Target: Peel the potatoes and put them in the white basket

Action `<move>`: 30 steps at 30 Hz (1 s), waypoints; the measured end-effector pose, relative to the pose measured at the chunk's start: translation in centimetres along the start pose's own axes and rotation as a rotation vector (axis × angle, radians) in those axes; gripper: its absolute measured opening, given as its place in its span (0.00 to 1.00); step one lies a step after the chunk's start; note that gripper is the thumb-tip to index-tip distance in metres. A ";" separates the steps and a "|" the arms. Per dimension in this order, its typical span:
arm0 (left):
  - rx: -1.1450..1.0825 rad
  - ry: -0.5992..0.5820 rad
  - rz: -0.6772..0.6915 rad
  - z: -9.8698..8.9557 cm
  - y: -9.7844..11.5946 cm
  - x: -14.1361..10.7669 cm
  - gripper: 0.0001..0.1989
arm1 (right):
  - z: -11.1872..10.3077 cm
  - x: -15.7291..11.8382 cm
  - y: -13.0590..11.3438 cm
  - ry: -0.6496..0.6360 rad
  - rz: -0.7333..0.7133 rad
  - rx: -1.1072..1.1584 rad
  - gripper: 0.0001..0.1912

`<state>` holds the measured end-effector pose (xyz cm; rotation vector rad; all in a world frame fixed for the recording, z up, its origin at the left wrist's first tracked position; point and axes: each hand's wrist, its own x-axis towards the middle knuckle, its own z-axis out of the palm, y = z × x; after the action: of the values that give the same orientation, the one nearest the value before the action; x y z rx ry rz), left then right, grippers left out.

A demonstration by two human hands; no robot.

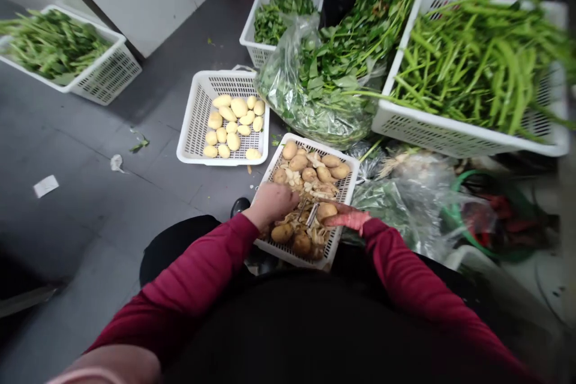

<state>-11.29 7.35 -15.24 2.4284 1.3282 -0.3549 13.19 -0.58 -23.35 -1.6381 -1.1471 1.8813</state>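
Observation:
My left hand (273,203) is closed over the near white basket (345,192), its fingers curled round what looks like the handle of a peeler. The metal head of the peeler (312,215) sits beside an unpeeled potato (326,211). That potato is in my right hand (348,218), whose fingers lie along its side; part of this hand looks pink-red. Brown potatoes (298,162) and loose strips of peel (321,190) fill the basket around both hands. Just beyond, a second white basket (191,114) holds several pale peeled potatoes (233,141).
A clear bag of leafy greens (315,96) lies beyond the near basket. On the right stands a large basket of green stalks (477,66). Baskets of greens stand at far left (58,48) and back (283,15). Scraps and a white paper piece (46,186) lie on the grey floor.

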 end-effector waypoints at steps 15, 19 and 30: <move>-0.036 0.311 0.527 1.0 5.3 0.4 0.19 | 7.4 -13.7 -3.3 0.435 -0.327 -0.654 0.17; 0.012 0.322 0.383 0.4 5.5 0.7 0.20 | 7.3 -14.3 -3.0 0.529 -0.244 -0.827 0.18; -0.007 0.276 0.323 -1.0 5.3 0.3 0.19 | 6.2 -12.6 -3.4 0.561 -0.239 -1.006 0.27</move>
<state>-6.60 5.41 -13.47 2.7010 1.0034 0.0711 9.57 -9.91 -12.98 -2.1412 -2.0260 0.5649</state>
